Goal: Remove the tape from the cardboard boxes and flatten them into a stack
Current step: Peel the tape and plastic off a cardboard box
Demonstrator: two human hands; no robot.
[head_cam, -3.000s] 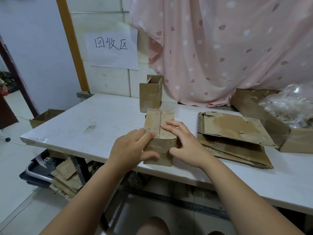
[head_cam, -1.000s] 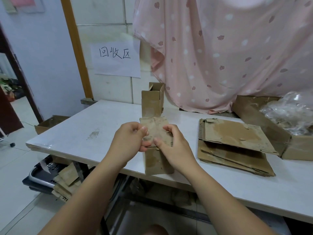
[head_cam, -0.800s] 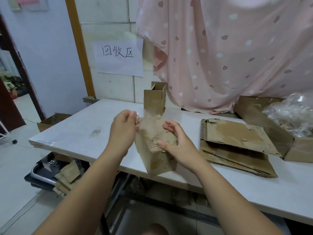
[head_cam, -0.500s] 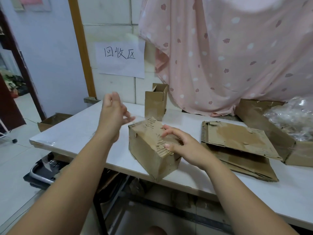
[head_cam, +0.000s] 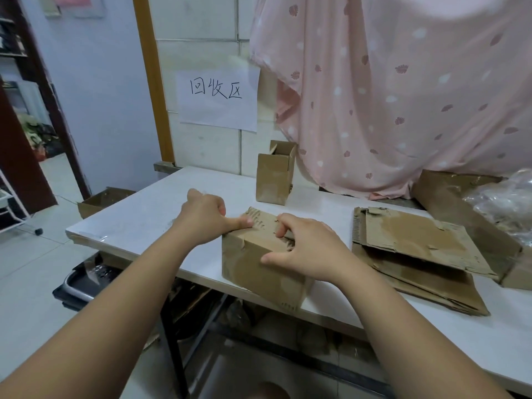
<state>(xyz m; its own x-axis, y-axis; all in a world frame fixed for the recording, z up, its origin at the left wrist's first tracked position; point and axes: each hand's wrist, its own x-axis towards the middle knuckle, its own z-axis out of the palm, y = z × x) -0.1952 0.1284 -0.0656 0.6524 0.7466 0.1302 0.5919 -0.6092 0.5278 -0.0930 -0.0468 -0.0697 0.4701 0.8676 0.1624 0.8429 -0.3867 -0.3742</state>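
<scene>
Now our left hand is by the left side of the brown box. Its fingers are curled in like a fist. Its thumb sticks out and touches the top edge of the box. We cannot tell if anything is tucked inside the curled fingers.

Our right hand holds the box. Its fingers bend down onto the torn top, and its thumb presses on the side that faces us.

The brown box sits at the front edge of the white table, with one corner poking out over the edge. Its top looks rough and ripped.

To the right lies a stack of flat cardboard on the table. Behind that stack is a big open box with crinkly clear plastic in it.

At the back of the table stands a small tall box with its top open. On the wall hangs a paper sign, and beside it hangs a pink spotted cloth.

Under the table we see a dark tray.
</scene>
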